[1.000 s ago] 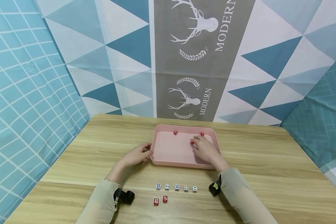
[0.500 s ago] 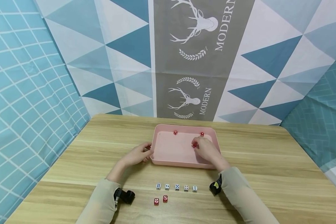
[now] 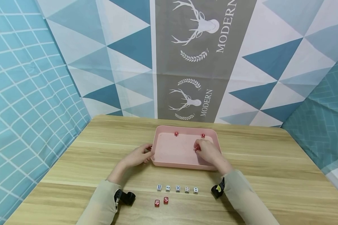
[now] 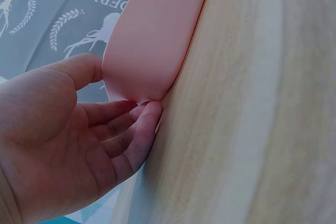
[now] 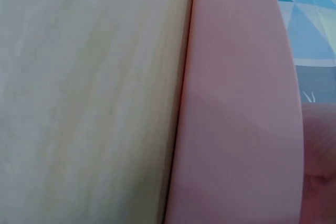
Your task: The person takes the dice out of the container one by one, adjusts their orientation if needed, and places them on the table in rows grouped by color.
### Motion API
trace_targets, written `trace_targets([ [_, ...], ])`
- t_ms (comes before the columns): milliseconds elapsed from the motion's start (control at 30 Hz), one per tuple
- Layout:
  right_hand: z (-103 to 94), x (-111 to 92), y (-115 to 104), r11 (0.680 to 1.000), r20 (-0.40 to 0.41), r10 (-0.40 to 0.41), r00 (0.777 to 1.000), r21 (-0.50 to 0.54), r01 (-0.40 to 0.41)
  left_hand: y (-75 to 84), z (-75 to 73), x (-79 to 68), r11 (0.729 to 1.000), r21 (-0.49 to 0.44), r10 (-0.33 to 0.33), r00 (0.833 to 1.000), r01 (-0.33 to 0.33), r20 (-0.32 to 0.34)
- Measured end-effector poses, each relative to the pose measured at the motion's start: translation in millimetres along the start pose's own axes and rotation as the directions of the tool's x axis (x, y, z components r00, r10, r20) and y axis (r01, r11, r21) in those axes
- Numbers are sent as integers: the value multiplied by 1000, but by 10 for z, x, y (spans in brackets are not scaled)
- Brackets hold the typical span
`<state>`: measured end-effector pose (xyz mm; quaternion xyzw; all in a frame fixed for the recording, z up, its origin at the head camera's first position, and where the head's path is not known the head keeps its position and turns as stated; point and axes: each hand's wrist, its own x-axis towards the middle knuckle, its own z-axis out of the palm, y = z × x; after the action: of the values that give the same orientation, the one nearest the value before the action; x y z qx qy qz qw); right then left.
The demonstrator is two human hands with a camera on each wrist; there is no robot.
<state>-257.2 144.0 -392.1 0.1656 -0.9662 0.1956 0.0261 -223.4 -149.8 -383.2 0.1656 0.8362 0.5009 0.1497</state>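
A shallow pink tray lies on the wooden table. At its left end my left hand holds the wall; in the left wrist view the thumb meets the rim and curled fingers press low on the outside of the tray. Inside the tray, towards the right, my right hand pinches a red die, partly covered by the fingers. Two other red dice lie along the tray's back wall, one left of centre and one at the right. The right wrist view mostly shows the tray's outer wall.
In front of the tray, several white dice stand in a row on the table. Nearer to me are two red dice, one at the left and one beside it. A patterned cloth hangs behind the table.
My right hand has drawn the red die slightly towards me and to the right within the tray, and its fingers have curled in more. My left hand and the other dice stay put.
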Motion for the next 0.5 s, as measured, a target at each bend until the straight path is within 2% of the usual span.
trace_targets([
  [300, -9, -69, -10, 999, -24, -27, 999, -21, 26, 19, 0, -12, 1000, 10, 4, 1000, -4, 9],
  [500, -34, -138, -41, 1000, -35, -22, 999, 6, 22, 56, 0, -39, 1000, 19, 5, 1000, -5, 3],
])
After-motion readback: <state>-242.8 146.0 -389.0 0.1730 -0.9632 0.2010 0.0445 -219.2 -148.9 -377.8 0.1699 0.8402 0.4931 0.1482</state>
